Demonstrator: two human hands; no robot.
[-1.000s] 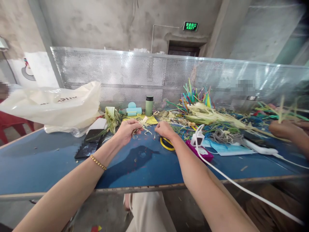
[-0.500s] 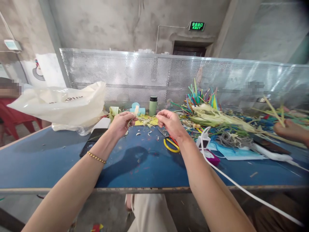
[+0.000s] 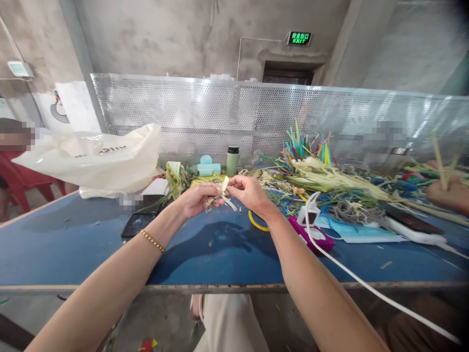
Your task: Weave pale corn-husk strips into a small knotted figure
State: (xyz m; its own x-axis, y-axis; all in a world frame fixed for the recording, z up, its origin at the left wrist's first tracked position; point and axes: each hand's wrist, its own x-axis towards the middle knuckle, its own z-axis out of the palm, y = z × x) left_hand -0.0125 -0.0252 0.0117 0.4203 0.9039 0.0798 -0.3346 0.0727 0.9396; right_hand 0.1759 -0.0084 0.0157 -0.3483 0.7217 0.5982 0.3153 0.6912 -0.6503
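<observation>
My left hand [image 3: 201, 198] is closed in a pinch on pale straw-like strips [image 3: 224, 188], which look like dried husk. Close against it, my right hand [image 3: 247, 192] has its thumb and fingers pinched at the same strips. One strip points up between the hands and another hangs down below them. Both hands are just above the blue table [image 3: 205, 259]. Partly hidden by my right wrist is a yellow loop handle [image 3: 257, 222]. Beyond the hands, a green bottle [image 3: 232, 161] with a black cap stands by a light blue object [image 3: 208, 167].
A large white plastic bag [image 3: 95, 164] and a dark phone [image 3: 137, 222] lie left. On the right are a husk bundle [image 3: 330, 178], a purple box [image 3: 318, 239], a white cable [image 3: 351, 274] and a blue mask [image 3: 362, 232]. A co-worker's hand [image 3: 449, 194] holds strips.
My hands have come together; the left moved right and slightly down, the right a little left and down. My right fingers now meet the strips. The co-worker's hand shifted right.
</observation>
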